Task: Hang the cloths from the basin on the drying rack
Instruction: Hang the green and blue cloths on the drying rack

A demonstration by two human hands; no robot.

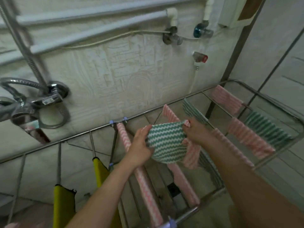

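Both hands hold one cloth. Left hand (140, 146) grips the left edge of the green cloth (166, 142), fingers curled round it. Right hand (196, 133) pinches the top right corner. The cloth is stretched between them above the middle bars of the rack (79, 135), with its lower edge sagging. It does not look draped on a bar yet. Basin not in view.

Nearby bars carry pink cloths (251, 140) and green ones. One pink cloth (191, 153) lies just under and to the right of the held one, apparently touching it. Yellow cloths (63, 206) hang on the left section.

Risks, as judged:
- Few free bars show here, so the green cloth may land on the pink one and both dry poorly.
- Lowering it could drag that pink cloth off its bar.
- If one side hangs longer than the other, the cloth may slide to the floor.

Frame is blurred, so which bar lies under the cloth cannot be told.
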